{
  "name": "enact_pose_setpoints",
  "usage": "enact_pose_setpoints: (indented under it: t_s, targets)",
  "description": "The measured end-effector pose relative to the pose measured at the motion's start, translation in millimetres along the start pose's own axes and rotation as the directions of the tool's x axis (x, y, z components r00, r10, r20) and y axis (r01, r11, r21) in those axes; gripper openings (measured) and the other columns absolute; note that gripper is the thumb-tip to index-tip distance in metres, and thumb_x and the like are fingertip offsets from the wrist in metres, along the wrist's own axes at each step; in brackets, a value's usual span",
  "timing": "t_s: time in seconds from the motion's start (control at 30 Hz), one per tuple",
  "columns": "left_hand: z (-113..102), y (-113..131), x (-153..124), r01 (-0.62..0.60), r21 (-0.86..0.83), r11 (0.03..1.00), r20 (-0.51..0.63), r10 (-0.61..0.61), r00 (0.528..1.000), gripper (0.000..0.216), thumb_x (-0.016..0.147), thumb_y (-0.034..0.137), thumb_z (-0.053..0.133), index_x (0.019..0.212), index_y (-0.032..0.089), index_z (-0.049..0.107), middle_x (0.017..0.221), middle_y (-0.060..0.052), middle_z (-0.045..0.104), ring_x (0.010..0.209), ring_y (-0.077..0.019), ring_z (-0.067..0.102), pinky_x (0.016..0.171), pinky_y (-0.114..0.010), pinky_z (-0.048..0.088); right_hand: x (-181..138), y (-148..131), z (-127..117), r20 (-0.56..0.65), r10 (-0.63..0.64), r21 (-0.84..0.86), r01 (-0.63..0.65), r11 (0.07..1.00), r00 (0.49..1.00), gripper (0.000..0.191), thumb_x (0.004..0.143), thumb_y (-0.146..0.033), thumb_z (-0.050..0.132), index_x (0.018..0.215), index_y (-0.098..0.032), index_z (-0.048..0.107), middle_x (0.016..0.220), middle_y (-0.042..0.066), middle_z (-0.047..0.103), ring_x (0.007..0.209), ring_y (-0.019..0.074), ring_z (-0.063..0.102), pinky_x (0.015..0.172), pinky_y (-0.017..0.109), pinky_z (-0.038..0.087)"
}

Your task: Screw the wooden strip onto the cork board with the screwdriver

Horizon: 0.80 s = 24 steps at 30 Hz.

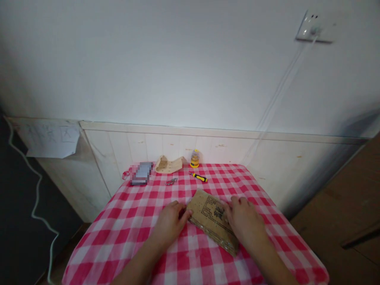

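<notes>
A flat stack of thin wooden boards (pixel 211 219) with dark engraved line patterns lies on the red and white checked tablecloth (pixel 130 229). My left hand (pixel 170 223) rests at the stack's left edge, fingers curled against it. My right hand (pixel 245 221) lies on its right side, fingers bent over the top board. Both hands grip the stack between them.
At the table's far edge lie a small yellow and black screwdriver (pixel 198 177), a yellow bit holder (pixel 194 158), a curved wooden piece (pixel 169 164), small metal parts (pixel 171 181) and a dark blurred object (pixel 141 173). A white wall, socket (pixel 314 27) and cable stand behind.
</notes>
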<state>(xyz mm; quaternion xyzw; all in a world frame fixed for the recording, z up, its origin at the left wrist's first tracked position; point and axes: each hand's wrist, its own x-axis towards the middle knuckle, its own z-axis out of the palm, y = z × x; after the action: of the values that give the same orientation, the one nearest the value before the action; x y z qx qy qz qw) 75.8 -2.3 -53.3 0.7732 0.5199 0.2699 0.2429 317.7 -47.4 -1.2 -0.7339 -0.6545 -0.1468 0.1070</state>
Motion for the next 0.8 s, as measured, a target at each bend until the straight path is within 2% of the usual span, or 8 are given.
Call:
enact_pose_setpoints:
  t_s: [0.1, 0.13, 0.23, 0.33, 0.43, 0.57, 0.7, 0.8]
  targets:
    - [-3.8, 0.7, -4.4, 0.012, -0.086, 0.996, -0.011, -0.013, 1.000, 0.027, 0.089, 0.040, 0.053, 0.093, 0.020, 0.071, 0.087, -0.008, 0.069, 0.083, -0.0239, 0.062, 0.075, -0.032, 0.041, -21.6, 18.5, -0.8, -0.100, 0.003, 0.139, 0.011, 0.990, 0.995, 0.030, 0.097, -0.042, 0.046, 0.101, -0.021, 0.066, 0.102, 0.018, 0.069, 0.095, 0.0349, 0.066, 0.074, 0.046, 0.053]
    - [-5.7, 0.9, -5.7, 0.020, -0.100, 0.995, -0.020, -0.022, 1.000, 0.026, 0.088, 0.038, 0.055, 0.096, 0.020, 0.071, 0.089, -0.009, 0.069, 0.084, -0.0245, 0.062, 0.075, -0.033, 0.041, -28.9, 25.6, 1.0, -0.092, 0.004, 0.203, 0.014, 0.979, 0.996, 0.030, 0.097, -0.042, 0.044, 0.098, -0.022, 0.066, 0.101, 0.017, 0.070, 0.095, 0.0345, 0.066, 0.077, 0.047, 0.053]
    - [-12.2, 2.2, -5.6, 0.040, -0.111, 0.993, 0.010, -0.039, 0.999, 0.025, 0.085, 0.035, 0.057, 0.100, 0.021, 0.071, 0.094, -0.009, 0.071, 0.086, -0.0250, 0.063, 0.075, -0.033, 0.042, -43.3, 43.4, 10.2, 0.044, -0.026, 0.411, 0.005, 0.912, 0.999, 0.029, 0.095, -0.040, 0.044, 0.098, -0.024, 0.068, 0.098, 0.013, 0.072, 0.092, 0.0316, 0.068, 0.080, 0.047, 0.055]
    - [-18.3, 6.5, 2.1, 0.050, -0.071, 0.996, 0.116, -0.042, 0.992, 0.023, 0.084, 0.033, 0.056, 0.095, 0.020, 0.072, 0.088, -0.008, 0.072, 0.079, -0.0243, 0.064, 0.069, -0.032, 0.041, -39.9, 50.2, 17.7, 0.112, -0.017, 0.525, -0.044, 0.850, 0.994, 0.030, 0.094, -0.040, 0.044, 0.105, -0.025, 0.068, 0.103, 0.012, 0.074, 0.096, 0.0305, 0.069, 0.085, 0.046, 0.055]
    - [-23.4, 13.2, 13.2, 0.053, -0.030, 0.998, 0.197, -0.046, 0.979, 0.021, 0.082, 0.033, 0.057, 0.090, 0.020, 0.071, 0.084, -0.008, 0.073, 0.076, -0.0244, 0.065, 0.064, -0.031, 0.038, -23.6, 47.8, 21.2, 0.176, -0.075, 0.559, -0.037, 0.828, 0.982, 0.030, 0.094, -0.042, 0.045, 0.105, -0.026, 0.068, 0.104, 0.011, 0.074, 0.096, 0.0296, 0.070, 0.083, 0.044, 0.056]
    - [-27.6, 19.3, 23.1, 0.078, 0.006, 0.997, 0.229, -0.078, 0.970, 0.019, 0.079, 0.032, 0.058, 0.087, 0.020, 0.070, 0.084, -0.008, 0.075, 0.076, -0.0257, 0.067, 0.061, -0.031, 0.036, 0.7, 41.8, 27.7, 0.252, -0.119, 0.517, -0.030, 0.855, 0.960, 0.028, 0.090, -0.041, 0.046, 0.099, -0.025, 0.068, 0.101, 0.013, 0.073, 0.089, 0.0293, 0.072, 0.078, 0.042, 0.057]
    - [-29.3, 14.8, 27.3, 0.091, -0.045, 0.995, 0.272, -0.076, 0.959, 0.018, 0.077, 0.031, 0.061, 0.088, 0.020, 0.070, 0.086, -0.007, 0.075, 0.077, -0.0247, 0.067, 0.061, -0.030, 0.038, 16.6, 32.9, 36.1, 0.239, -0.082, 0.483, -0.045, 0.874, 0.968, 0.033, 0.088, -0.040, 0.051, 0.110, -0.021, 0.066, 0.108, 0.016, 0.071, 0.093, 0.0313, 0.071, 0.081, 0.044, 0.056]
    - [-31.9, 4.0, 29.2, 0.178, -0.117, 0.977, 0.235, -0.147, 0.961, 0.020, 0.075, 0.032, 0.063, 0.089, 0.018, 0.067, 0.085, -0.007, 0.074, 0.076, -0.0236, 0.066, 0.058, -0.029, 0.038, 21.5, 20.6, 37.9, 0.218, -0.079, 0.536, -0.052, 0.842, 0.973, 0.034, 0.085, -0.034, 0.057, 0.113, -0.018, 0.065, 0.110, 0.018, 0.070, 0.102, 0.0314, 0.069, 0.088, 0.044, 0.054]
